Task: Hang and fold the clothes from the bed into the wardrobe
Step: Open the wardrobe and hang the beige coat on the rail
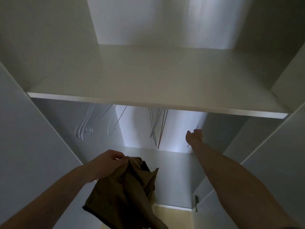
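— What do you have in your left hand (107,164)?

— I have a brown cloth (122,194). My fingers pinch it tight at its top edge. It hangs down from my hand, so its long side runs up and down, leaning a bit toward me at the bottom. It is bunched and folded on itself. I cannot tell what kind of clothing it is.

— Where is it?

— It is in the air, in front of the open wardrobe (49,129), low down and below the white shelf (148,80).

— And your right hand (194,135)?

— My right arm is stretched out into the wardrobe, under the shelf. The fingers are curled around a thin hanger (198,124) on the right side. It is dark there, so I cannot tell how tight I hold it.

— Are there more hangers?

— Yes. There is 1 bunch of white hangers (84,126) on the left, and some thin ones (156,128) in the middle. They all hang down from under the shelf.
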`<state>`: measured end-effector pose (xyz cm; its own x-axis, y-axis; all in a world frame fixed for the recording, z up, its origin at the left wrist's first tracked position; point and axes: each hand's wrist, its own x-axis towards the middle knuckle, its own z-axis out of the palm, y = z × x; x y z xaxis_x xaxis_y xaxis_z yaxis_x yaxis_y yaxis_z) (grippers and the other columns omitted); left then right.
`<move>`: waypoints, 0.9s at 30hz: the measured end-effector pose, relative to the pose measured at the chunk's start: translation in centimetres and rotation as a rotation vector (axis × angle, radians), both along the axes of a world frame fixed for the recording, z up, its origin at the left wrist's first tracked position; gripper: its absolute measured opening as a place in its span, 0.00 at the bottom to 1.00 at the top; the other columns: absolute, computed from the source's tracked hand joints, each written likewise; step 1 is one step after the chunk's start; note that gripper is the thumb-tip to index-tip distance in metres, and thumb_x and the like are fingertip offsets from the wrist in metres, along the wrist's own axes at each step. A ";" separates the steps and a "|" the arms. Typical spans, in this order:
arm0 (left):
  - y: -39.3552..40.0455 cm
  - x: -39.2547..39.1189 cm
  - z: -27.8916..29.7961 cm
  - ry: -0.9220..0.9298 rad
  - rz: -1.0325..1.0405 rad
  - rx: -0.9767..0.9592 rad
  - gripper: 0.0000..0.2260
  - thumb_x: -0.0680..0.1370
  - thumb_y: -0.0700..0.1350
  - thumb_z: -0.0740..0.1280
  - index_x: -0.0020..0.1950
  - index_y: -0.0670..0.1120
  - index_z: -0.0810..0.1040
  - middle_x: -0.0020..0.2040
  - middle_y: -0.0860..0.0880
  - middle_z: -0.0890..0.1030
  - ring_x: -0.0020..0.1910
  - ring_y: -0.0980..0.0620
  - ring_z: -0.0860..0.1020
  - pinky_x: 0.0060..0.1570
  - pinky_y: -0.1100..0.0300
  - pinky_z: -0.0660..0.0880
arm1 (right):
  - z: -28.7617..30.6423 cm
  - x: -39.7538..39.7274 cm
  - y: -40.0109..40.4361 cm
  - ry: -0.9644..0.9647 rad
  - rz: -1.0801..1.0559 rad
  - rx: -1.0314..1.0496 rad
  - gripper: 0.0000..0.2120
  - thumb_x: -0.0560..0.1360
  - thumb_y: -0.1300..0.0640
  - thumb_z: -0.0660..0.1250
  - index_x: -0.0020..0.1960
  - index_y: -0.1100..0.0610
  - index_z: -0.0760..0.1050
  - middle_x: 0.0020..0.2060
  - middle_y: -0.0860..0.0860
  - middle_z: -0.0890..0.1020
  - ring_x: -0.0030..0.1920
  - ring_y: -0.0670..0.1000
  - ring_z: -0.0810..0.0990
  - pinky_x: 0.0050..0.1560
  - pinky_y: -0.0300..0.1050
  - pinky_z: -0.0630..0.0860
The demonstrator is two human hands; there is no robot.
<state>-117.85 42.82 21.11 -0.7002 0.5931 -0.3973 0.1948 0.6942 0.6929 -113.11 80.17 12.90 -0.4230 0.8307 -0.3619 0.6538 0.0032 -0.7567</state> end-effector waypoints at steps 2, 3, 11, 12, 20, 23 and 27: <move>-0.1 -0.1 -0.1 -0.013 0.014 0.004 0.11 0.83 0.54 0.66 0.50 0.54 0.87 0.46 0.54 0.87 0.48 0.54 0.85 0.56 0.55 0.82 | -0.1 -0.2 0.7 0.015 0.063 -0.032 0.18 0.85 0.61 0.58 0.72 0.66 0.70 0.67 0.64 0.77 0.69 0.62 0.75 0.68 0.50 0.71; -0.1 -0.2 -0.2 -0.017 0.021 0.006 0.11 0.83 0.54 0.66 0.50 0.54 0.87 0.47 0.54 0.87 0.48 0.55 0.85 0.56 0.55 0.82 | -0.1 -0.2 1.0 0.004 0.080 -0.018 0.17 0.84 0.61 0.58 0.70 0.65 0.73 0.66 0.62 0.78 0.68 0.62 0.76 0.67 0.51 0.73; 0.5 -0.1 -1.0 -0.039 -0.022 0.009 0.10 0.83 0.55 0.66 0.50 0.56 0.86 0.46 0.55 0.87 0.48 0.57 0.85 0.52 0.63 0.80 | 0.0 0.5 -0.2 0.366 -0.082 -0.094 0.08 0.82 0.67 0.57 0.50 0.61 0.74 0.42 0.59 0.76 0.36 0.55 0.75 0.35 0.47 0.73; 0.5 -0.1 -0.9 -0.047 -0.037 0.013 0.11 0.83 0.56 0.65 0.50 0.56 0.87 0.46 0.56 0.87 0.47 0.58 0.85 0.51 0.64 0.81 | 0.3 0.6 -0.6 0.421 -0.095 -0.102 0.07 0.83 0.66 0.58 0.51 0.62 0.74 0.41 0.59 0.76 0.33 0.54 0.74 0.34 0.47 0.74; -1.4 0.3 -1.1 -0.025 -0.117 -0.001 0.13 0.84 0.54 0.64 0.48 0.55 0.87 0.44 0.56 0.87 0.45 0.56 0.85 0.51 0.60 0.81 | 0.5 3.0 -3.6 0.551 -0.063 -0.084 0.10 0.84 0.66 0.61 0.45 0.60 0.74 0.36 0.58 0.74 0.32 0.53 0.74 0.25 0.39 0.74; -2.7 0.3 -0.9 0.014 -0.174 -0.025 0.11 0.84 0.55 0.64 0.49 0.58 0.86 0.45 0.57 0.85 0.46 0.60 0.84 0.51 0.64 0.79 | 0.0 5.7 -7.0 0.572 -0.046 -0.082 0.08 0.84 0.66 0.61 0.47 0.61 0.75 0.37 0.57 0.76 0.33 0.52 0.76 0.23 0.38 0.75; -4.5 0.6 0.1 0.096 -0.317 -0.042 0.06 0.83 0.58 0.65 0.47 0.68 0.76 0.46 0.68 0.77 0.45 0.68 0.79 0.38 0.77 0.70 | -1.1 11.5 -13.4 0.547 -0.021 0.002 0.08 0.85 0.62 0.61 0.50 0.58 0.76 0.36 0.51 0.82 0.28 0.48 0.78 0.26 0.40 0.73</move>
